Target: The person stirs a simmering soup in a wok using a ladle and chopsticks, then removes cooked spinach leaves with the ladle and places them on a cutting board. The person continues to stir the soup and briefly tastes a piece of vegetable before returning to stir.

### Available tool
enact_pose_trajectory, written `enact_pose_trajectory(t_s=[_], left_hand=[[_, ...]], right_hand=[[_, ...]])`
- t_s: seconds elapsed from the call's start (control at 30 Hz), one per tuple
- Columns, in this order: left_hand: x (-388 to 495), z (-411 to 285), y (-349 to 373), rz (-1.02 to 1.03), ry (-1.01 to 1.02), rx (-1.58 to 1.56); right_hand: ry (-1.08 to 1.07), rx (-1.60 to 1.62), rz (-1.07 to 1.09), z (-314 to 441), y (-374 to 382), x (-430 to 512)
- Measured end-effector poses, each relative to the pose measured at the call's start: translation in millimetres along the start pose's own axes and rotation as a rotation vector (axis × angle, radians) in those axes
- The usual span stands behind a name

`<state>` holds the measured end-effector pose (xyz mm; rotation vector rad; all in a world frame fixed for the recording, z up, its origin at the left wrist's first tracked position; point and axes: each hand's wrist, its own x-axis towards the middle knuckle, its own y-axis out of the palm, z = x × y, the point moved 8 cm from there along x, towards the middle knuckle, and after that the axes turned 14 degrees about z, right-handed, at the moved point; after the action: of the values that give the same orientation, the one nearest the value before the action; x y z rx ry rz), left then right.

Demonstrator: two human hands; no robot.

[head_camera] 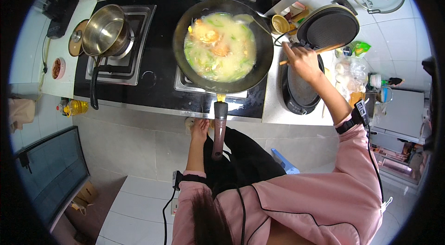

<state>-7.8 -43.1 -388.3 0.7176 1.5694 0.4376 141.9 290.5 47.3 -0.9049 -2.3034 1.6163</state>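
Observation:
A dark wok (222, 86) sits over the right burner, its brown handle (219, 133) jutting toward me. Pale, milky soup (226, 62) with fried egg (207, 36) and green vegetable pieces fills its middle. A metal ladle (244, 18) rests in the soup, its handle leaning over the wok's right rim. My right hand (304, 60) is right of the wok, above an electric griddle (300, 85), closed around a thin wooden stick. Whether it also touches the ladle handle is unclear. My left hand (199, 129) is at the cooktop's front edge beside a knob (189, 123); its grip is partly hidden.
A steel saucepan (104, 32) stands on the left burner, its black handle pointing toward me. Left of it are a lid (74, 38) and a small pink bowl (58, 68). The griddle's raised lid (328, 25), a yellow cup (280, 24) and plastic bags (349, 71) crowd the right counter.

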Motion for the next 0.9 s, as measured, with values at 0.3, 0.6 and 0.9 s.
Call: enact_pose_trajectory(t_s=[0.3, 0.6, 0.9], left_hand=[[-63, -35, -2, 0.003, 0.057, 0.176], [-98, -46, -3, -0.066, 0.032, 0.236], [-111, -50, -10, -0.089, 0.015, 0.281]], right_hand=[[0.330, 1.019, 0.137, 21, 8, -38], [0.263, 0.451, -0.018, 17, -11, -22], [0.523, 1.005, 0.082, 22, 24, -23]])
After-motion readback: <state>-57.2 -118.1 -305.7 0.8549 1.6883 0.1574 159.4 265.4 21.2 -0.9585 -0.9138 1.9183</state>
